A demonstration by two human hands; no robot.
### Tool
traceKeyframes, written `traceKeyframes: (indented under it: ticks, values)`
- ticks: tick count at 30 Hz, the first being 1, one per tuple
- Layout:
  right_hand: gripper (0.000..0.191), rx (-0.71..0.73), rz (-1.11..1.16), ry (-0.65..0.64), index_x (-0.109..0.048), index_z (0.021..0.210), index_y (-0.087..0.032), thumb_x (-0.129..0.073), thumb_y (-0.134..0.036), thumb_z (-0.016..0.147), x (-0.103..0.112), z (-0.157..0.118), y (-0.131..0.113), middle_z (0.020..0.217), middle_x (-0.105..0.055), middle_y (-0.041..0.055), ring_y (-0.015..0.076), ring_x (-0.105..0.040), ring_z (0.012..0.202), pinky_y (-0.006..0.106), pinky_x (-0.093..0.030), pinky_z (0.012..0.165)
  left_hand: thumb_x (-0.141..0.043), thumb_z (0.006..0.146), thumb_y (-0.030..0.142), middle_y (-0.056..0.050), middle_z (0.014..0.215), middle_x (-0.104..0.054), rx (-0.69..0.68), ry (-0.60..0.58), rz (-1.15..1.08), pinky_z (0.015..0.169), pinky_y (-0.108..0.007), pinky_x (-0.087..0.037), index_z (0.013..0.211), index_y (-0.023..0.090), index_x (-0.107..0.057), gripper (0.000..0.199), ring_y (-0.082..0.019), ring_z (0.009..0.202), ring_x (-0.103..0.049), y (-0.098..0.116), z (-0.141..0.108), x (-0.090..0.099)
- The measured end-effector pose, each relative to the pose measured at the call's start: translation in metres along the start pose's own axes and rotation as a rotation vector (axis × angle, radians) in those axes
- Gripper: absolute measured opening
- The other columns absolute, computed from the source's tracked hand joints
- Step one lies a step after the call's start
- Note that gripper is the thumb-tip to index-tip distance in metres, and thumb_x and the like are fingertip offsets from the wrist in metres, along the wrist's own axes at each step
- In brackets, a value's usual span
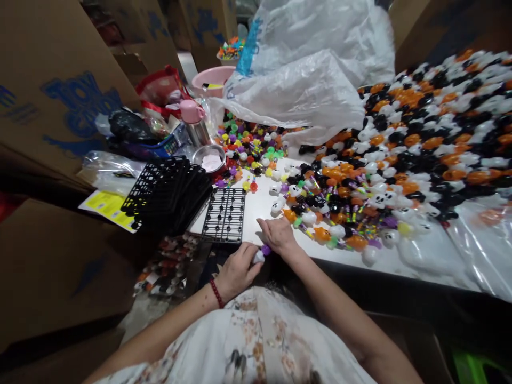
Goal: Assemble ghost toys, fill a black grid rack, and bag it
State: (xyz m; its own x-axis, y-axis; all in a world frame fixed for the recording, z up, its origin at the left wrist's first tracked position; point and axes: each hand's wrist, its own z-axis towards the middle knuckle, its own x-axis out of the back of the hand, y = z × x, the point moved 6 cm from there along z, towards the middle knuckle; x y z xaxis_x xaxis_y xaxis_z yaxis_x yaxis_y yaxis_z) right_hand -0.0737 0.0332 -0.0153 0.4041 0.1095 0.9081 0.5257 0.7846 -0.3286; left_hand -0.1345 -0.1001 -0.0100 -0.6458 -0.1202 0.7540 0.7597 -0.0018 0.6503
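My left hand (236, 271), with a red bead bracelet at the wrist, is closed on a small white and purple toy (260, 255) at the front edge of the white table (256, 209). Just to the right, my right hand (279, 234) has its fingers curled beside the toy's purple end; whether they hold anything is hidden. A black grid tray (224, 215) lies on the table beyond my left hand. Beyond my right hand spreads a heap of orange, white and black toys (344, 186), some with coloured beads in clear tubes.
Stacked black trays (164, 197) stand at the left, near a metal bowl (209, 159) and a pink-lidded flask (196, 124). A large plastic bag (304, 80) lies at the back. Cardboard boxes (52, 80) stand at the left.
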Motion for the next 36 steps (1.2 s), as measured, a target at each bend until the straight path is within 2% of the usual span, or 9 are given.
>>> traceKeyframes:
  ticks: [4, 8, 13, 16, 19, 23, 27, 32, 36]
  values:
    - [0.041, -0.022, 0.238, -0.02, -0.066, 0.084, -0.017, -0.031, -0.025, 0.104, 0.019, -0.018, 0.0, 0.076, -0.071, 0.0035, 0.0164, -0.064, 0.077, 0.034, -0.039, 0.088, -0.057, 0.086, 0.022, -0.004, 0.096, -0.055, 0.067, 0.088, -0.139, 0.077, -0.027, -0.047, 0.104, 0.021, -0.056, 0.018, -0.015, 0.084, -0.055, -0.002, 0.001, 0.012]
    - [0.024, 0.064, 0.407, -0.024, -0.061, 0.113, -0.021, -0.042, -0.028, 0.1, 0.043, -0.044, -0.012, 0.101, -0.071, 0.0044, 0.0176, -0.064, 0.096, 0.045, -0.03, 0.108, -0.06, 0.086, 0.029, -0.003, 0.094, -0.057, 0.163, 0.193, -0.271, 0.072, -0.026, -0.047, 0.104, 0.02, -0.06, 0.02, -0.014, 0.078, -0.055, -0.007, 0.003, 0.029]
    - [0.035, 0.069, 0.459, -0.067, -0.054, 0.127, -0.019, -0.053, -0.025, 0.093, 0.035, -0.06, -0.017, 0.114, -0.065, 0.0095, 0.021, -0.06, 0.105, 0.037, -0.047, 0.093, -0.06, 0.086, 0.04, -0.003, 0.093, -0.061, 0.302, 0.234, -0.561, 0.071, -0.027, -0.05, 0.097, 0.019, -0.063, 0.024, -0.013, 0.076, -0.059, -0.02, 0.008, 0.03]
    - [0.045, 0.097, 0.335, -0.003, -0.047, 0.135, -0.019, -0.052, -0.019, 0.091, 0.022, -0.06, -0.016, 0.11, -0.065, 0.0104, 0.0229, -0.059, 0.1, 0.039, -0.047, 0.087, -0.068, 0.078, 0.045, -0.001, 0.088, -0.062, 0.415, 0.238, -0.849, 0.07, -0.028, -0.054, 0.092, 0.018, -0.061, 0.031, -0.013, 0.073, -0.061, -0.029, 0.012, 0.022]
    - [0.037, 0.07, 0.119, 0.059, -0.054, 0.128, -0.015, -0.05, -0.016, 0.091, 0.017, -0.058, -0.011, 0.095, -0.068, 0.0103, 0.0247, -0.058, 0.09, 0.039, -0.043, 0.079, -0.074, 0.071, 0.045, 0.001, 0.083, -0.062, 0.484, 0.283, -0.968, 0.069, -0.027, -0.054, 0.088, 0.017, -0.061, 0.035, -0.012, 0.069, -0.061, -0.034, 0.013, 0.023]
    - [0.019, 0.021, 0.105, 0.04, -0.064, 0.108, -0.019, -0.051, -0.02, 0.094, 0.022, -0.056, -0.006, 0.086, -0.068, 0.0054, 0.0215, -0.056, 0.083, 0.034, -0.037, 0.075, -0.076, 0.07, 0.041, 0.002, 0.081, -0.062, 0.505, 0.313, -0.983, 0.068, -0.025, -0.053, 0.088, 0.016, -0.061, 0.035, -0.01, 0.066, -0.061, -0.036, 0.012, 0.03]
    - [0.016, 0.021, 0.108, 0.042, -0.065, 0.102, -0.021, -0.052, -0.022, 0.094, 0.028, -0.05, -0.008, 0.086, -0.067, 0.004, 0.0196, -0.055, 0.082, 0.032, -0.038, 0.075, -0.072, 0.074, 0.04, 0.001, 0.085, -0.063, 0.46, 0.335, -0.909, 0.071, -0.026, -0.052, 0.093, 0.017, -0.061, 0.032, -0.011, 0.07, -0.062, -0.041, 0.019, 0.031]
    - [0.02, 0.012, -0.025, 0.114, -0.064, 0.107, -0.018, -0.056, -0.017, 0.088, 0.035, -0.039, -0.003, 0.095, -0.064, 0.0079, 0.0236, -0.052, 0.092, 0.036, -0.04, 0.081, -0.063, 0.081, 0.039, -0.002, 0.088, -0.062, 0.367, 0.324, -0.598, 0.069, -0.026, -0.051, 0.095, 0.018, -0.06, 0.025, -0.014, 0.076, -0.06, -0.046, 0.043, 0.031]
    - [0.028, -0.03, -0.076, 0.207, -0.062, 0.111, -0.017, -0.051, -0.01, 0.087, 0.052, -0.035, 0.017, 0.105, -0.061, 0.0102, 0.0242, -0.052, 0.096, 0.035, -0.042, 0.082, -0.055, 0.085, 0.029, -0.003, 0.09, -0.06, 0.271, 0.325, -0.275, 0.073, -0.03, -0.05, 0.09, 0.019, -0.06, 0.013, -0.016, 0.081, -0.059, -0.042, 0.06, 0.032]
